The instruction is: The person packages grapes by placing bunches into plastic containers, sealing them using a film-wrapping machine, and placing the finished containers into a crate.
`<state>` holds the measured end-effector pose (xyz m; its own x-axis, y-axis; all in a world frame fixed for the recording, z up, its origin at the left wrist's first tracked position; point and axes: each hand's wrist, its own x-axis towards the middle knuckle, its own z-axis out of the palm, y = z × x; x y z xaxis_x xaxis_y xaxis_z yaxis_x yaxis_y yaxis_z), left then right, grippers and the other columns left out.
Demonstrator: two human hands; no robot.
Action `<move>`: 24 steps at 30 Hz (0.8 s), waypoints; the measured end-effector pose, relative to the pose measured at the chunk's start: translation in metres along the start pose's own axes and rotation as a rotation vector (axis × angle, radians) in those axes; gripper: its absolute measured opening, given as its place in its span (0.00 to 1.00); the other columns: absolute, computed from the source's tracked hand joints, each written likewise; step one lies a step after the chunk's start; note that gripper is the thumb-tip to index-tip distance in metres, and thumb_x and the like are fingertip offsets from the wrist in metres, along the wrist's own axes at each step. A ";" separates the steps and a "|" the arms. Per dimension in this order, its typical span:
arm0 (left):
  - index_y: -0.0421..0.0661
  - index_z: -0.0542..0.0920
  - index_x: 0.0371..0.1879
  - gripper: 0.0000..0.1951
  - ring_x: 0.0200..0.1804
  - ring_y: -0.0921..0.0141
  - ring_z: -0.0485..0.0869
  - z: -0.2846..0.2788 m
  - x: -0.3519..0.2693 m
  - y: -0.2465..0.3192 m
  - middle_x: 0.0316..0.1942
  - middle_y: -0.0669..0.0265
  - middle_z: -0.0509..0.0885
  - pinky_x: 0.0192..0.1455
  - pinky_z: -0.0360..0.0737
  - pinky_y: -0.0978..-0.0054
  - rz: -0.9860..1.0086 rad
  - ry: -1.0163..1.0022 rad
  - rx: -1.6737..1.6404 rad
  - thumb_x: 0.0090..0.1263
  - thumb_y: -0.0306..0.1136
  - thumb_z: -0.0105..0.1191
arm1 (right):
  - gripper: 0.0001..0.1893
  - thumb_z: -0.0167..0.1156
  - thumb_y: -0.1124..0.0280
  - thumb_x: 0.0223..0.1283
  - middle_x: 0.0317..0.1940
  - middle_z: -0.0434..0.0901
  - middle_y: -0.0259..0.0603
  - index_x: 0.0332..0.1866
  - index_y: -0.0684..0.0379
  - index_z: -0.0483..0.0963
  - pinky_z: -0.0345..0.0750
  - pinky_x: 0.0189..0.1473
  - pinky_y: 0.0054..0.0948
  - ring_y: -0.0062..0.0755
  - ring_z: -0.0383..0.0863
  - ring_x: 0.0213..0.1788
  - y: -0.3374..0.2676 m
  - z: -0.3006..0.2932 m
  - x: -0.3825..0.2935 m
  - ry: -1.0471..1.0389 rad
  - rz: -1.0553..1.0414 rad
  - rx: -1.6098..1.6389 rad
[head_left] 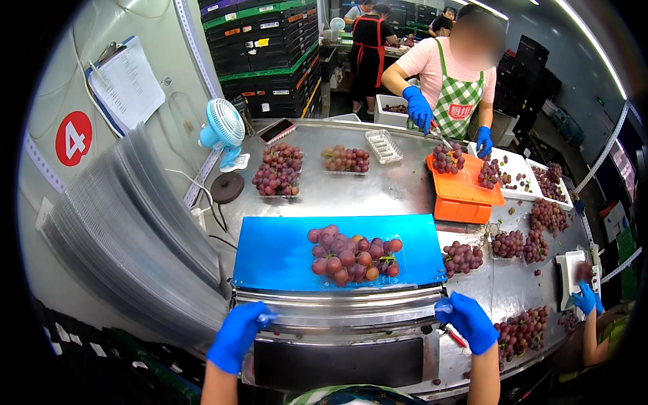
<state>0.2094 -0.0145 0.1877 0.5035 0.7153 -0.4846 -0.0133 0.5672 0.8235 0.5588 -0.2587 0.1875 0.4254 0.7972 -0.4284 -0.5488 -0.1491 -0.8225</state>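
My left hand [234,335], in a blue glove, pinches one corner of a clear plastic film [349,316]. At the other end my right hand [470,324], gloved alike, grips the opposite corner. Between them the film spans the metal rollers [339,296] of a wrapping machine. Just beyond, a bunch of red grapes [349,255] rests in a clear plastic tray [397,240] on the blue board [273,253]. A black plate [339,362] lies on the near side, below the film. Beside my right hand is a red-handled tool [456,338], partly hidden.
Two packed grape trays, one with a dense bunch [277,169], stand at the back left near a blue fan [223,129]. Across the metal table [400,187], a co-worker [455,76] handles grapes over an orange crate [463,197]. Another person's gloved hands [585,299] are at a scale [568,283].
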 end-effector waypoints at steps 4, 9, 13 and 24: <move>0.37 0.74 0.33 0.09 0.32 0.70 0.78 0.027 -0.042 0.051 0.29 0.60 0.78 0.41 0.76 0.70 0.310 -0.043 -0.186 0.62 0.32 0.48 | 0.12 0.47 0.64 0.61 0.32 0.76 0.48 0.37 0.63 0.70 0.74 0.47 0.44 0.38 0.78 0.39 -0.012 0.018 -0.051 0.230 -0.423 0.210; 0.39 0.73 0.40 0.10 0.40 0.65 0.80 0.047 0.018 0.098 0.36 0.58 0.79 0.46 0.77 0.69 1.134 0.192 0.427 0.63 0.29 0.48 | 0.13 0.50 0.68 0.58 0.46 0.74 0.49 0.42 0.67 0.72 0.70 0.53 0.38 0.37 0.75 0.47 -0.060 0.051 0.020 0.332 -0.626 -0.300; 0.53 0.67 0.57 0.25 0.55 0.62 0.70 0.083 0.114 0.117 0.51 0.56 0.70 0.53 0.70 0.71 1.187 -0.039 1.318 0.57 0.21 0.49 | 0.19 0.53 0.73 0.52 0.52 0.67 0.51 0.51 0.63 0.66 0.64 0.56 0.35 0.46 0.66 0.55 -0.093 0.075 0.139 0.260 -1.247 -1.624; 0.39 0.74 0.41 0.12 0.39 0.73 0.75 0.059 0.149 -0.020 0.37 0.63 0.77 0.40 0.73 0.77 0.291 -0.171 0.494 0.64 0.32 0.45 | 0.08 0.53 0.70 0.54 0.30 0.76 0.48 0.37 0.62 0.70 0.72 0.37 0.33 0.43 0.76 0.35 0.017 0.038 0.132 0.228 -0.484 -1.398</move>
<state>0.3358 0.0563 0.1165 0.6718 0.7139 -0.1977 0.2112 0.0712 0.9748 0.5778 -0.1336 0.1312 0.5326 0.8452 0.0437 0.7318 -0.4340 -0.5255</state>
